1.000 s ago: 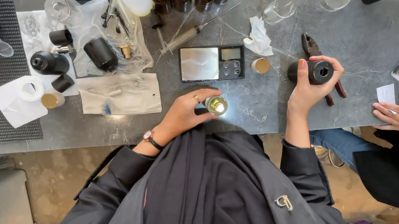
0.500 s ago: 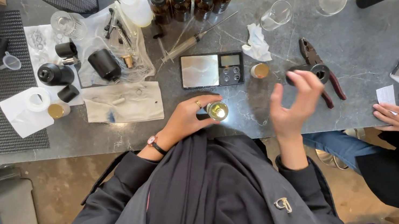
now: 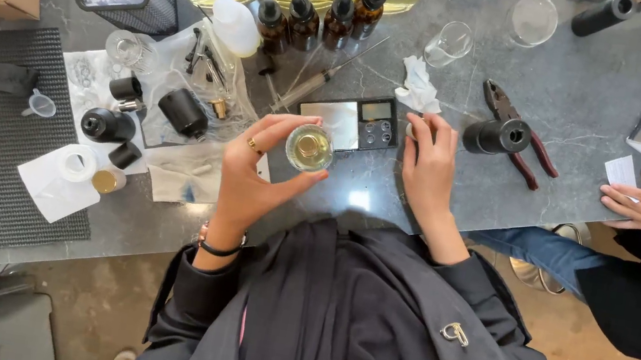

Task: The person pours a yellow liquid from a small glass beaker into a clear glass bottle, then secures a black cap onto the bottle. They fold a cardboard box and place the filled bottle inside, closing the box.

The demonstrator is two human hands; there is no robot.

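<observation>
Holding small glass bottle upright in left hand fingertip grip, right hand empty, flat on table

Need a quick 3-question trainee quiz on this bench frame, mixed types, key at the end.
1. True or false: the left hand holds a small round glass bottle of yellowish liquid above the table edge.
2. What does the right hand rest beside? A) the cardboard box B) the small digital scale C) the mesh tray
3. Fill in: the black cylinder lies against the red-handled ____.

Key
1. True.
2. B; the hand lies flat on the grey table, empty, just right of the scale.
3. Pliers.
</observation>
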